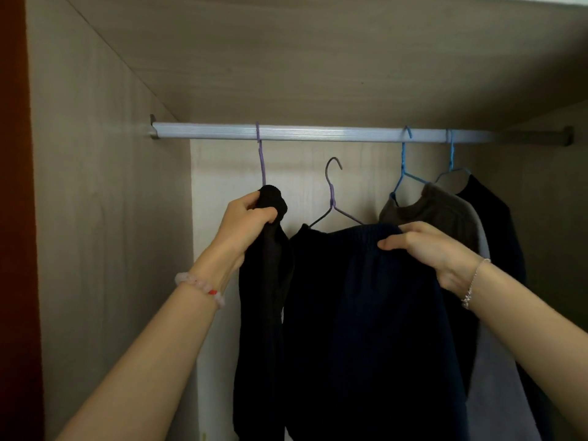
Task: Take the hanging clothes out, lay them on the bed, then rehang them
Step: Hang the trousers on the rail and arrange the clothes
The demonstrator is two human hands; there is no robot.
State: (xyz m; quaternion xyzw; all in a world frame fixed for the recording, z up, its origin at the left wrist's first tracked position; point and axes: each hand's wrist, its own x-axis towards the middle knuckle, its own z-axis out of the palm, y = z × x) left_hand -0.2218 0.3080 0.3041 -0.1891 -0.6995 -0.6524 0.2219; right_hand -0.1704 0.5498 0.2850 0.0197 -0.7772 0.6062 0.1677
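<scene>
A silver rail (318, 134) runs across the wardrobe. A purple hanger (262, 160) hooks on it at the left and carries a black garment (270, 281), whose top my left hand (246, 218) grips. In the middle a second purple hanger (332, 195) hangs free below the rail, its hook on nothing. It bears a dark navy knit (366, 313), and my right hand (426, 246) holds that knit at its top edge. On the right, two blue hangers (403, 167) sit on the rail with a grey-brown sweater (439, 211) and a dark garment (496, 224).
The wardrobe's wooden left wall (111, 218) stands close beside my left arm, and the top panel (318, 58) lies just above the rail. A reddish-brown strip (16, 218) shows at the far left edge. The back panel (229, 173) is pale wood.
</scene>
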